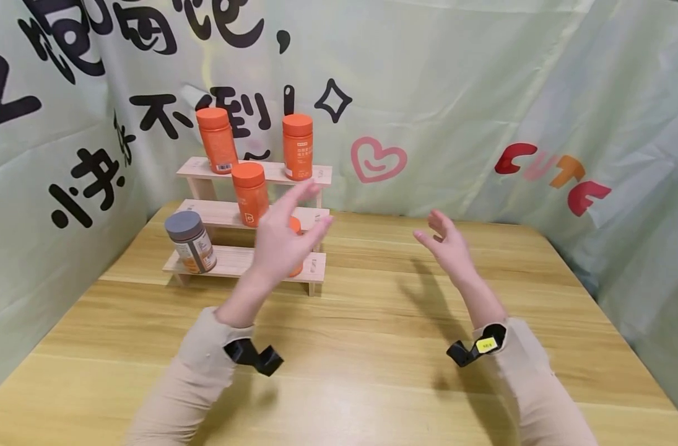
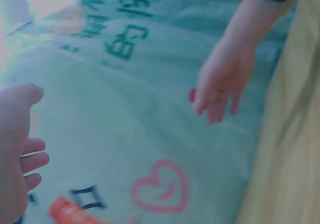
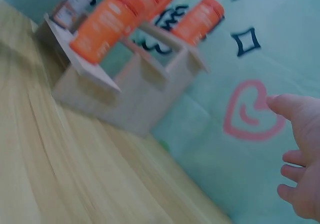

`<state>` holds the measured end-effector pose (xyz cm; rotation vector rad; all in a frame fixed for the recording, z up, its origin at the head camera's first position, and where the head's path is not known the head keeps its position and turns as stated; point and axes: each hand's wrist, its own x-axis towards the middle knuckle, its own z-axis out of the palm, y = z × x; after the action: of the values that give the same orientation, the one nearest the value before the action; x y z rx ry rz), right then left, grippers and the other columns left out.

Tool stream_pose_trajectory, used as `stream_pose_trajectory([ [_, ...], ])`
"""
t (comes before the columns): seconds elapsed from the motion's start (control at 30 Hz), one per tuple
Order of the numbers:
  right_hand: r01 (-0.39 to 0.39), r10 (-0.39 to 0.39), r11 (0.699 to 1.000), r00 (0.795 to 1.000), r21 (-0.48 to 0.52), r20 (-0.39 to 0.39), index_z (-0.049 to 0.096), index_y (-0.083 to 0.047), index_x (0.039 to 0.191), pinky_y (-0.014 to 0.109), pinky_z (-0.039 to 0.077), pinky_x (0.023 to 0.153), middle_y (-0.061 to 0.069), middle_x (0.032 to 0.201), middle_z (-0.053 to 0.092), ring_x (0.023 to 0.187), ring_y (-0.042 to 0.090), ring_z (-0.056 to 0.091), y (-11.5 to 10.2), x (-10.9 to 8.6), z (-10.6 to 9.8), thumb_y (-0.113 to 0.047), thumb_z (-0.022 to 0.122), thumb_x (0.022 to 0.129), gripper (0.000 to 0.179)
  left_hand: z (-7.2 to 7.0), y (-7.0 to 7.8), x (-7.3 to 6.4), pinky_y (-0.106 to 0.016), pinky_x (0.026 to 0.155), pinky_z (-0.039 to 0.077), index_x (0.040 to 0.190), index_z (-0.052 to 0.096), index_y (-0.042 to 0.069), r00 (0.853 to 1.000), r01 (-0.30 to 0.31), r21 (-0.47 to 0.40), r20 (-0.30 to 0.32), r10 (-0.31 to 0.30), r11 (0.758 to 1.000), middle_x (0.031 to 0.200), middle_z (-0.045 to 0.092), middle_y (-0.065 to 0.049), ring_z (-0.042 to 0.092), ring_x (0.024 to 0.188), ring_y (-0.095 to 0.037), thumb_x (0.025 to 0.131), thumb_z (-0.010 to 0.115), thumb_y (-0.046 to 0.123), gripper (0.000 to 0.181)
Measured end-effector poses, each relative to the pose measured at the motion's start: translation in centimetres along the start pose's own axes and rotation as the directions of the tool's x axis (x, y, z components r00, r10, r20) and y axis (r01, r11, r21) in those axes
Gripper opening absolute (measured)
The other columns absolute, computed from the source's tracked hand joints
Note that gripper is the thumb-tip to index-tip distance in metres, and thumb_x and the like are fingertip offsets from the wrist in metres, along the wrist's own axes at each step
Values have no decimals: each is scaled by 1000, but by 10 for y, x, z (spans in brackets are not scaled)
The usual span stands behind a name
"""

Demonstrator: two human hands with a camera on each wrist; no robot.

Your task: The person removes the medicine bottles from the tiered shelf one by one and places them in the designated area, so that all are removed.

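Note:
My left hand [image 1: 283, 238] is raised in front of a three-step wooden rack [image 1: 233, 255], holding nothing, its thumb and fingers spread apart. Two orange bottles stand on the top step, one at left [image 1: 218, 144] and one at right [image 1: 298, 148]. A third orange bottle [image 1: 251, 197] is on the middle step. Another orange bottle [image 1: 295, 224] on the lowest step is mostly hidden behind that hand. At the lowest step's left end sits a grey-lidded jar [image 1: 191, 243]. My right hand [image 1: 451, 251] hovers over the table's right half, fingers loosely bent and gripping nothing.
The wooden table [image 1: 366, 347] extends under both arms. A pale green cloth [image 1: 456, 111] with printed lettering and a pink heart [image 1: 378, 160] hangs behind it and along the sides. Black camera mounts are strapped at the left wrist [image 1: 253, 356] and right wrist [image 1: 478, 347].

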<state>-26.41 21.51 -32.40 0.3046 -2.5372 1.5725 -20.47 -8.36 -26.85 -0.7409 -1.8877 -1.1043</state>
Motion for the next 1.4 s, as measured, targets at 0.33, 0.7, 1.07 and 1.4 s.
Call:
stream_pose_trajectory([
  [0.33,10,-24,995,991,103,131,23,2,145,42,28,108,19,145,34,134,29,29,-20,-6,41,-18,62,90,70,-93,-15,-4,-27,105,32,130,48,0,956,210,23,-214,-201,977,123,59,-14,52,117,-16,76,72,-1,59],
  [0.7,4,-43,988,966,151,254,26,2,143,43,31,106,19,144,35,133,29,31,-26,-13,94,-15,64,88,70,-170,-81,-40,-19,111,9,150,12,13,776,631,88,-72,-627,771,153,18,-4,17,138,-8,85,68,21,86],
  [1.07,-36,-13,991,935,130,354,24,2,144,44,32,105,21,144,33,132,32,32,-24,-13,134,-14,67,86,74,-202,-148,-101,-45,112,-2,146,-11,4,603,765,3,345,-719,644,152,-6,-20,-3,138,-36,91,57,13,89],
  [1.4,-101,65,991,938,88,340,28,3,142,47,29,106,21,142,37,130,34,34,-20,-14,157,-15,72,80,78,-189,-170,-118,-55,109,10,145,-2,-7,480,801,94,488,-729,591,150,2,-29,8,135,-44,86,62,10,88],
])
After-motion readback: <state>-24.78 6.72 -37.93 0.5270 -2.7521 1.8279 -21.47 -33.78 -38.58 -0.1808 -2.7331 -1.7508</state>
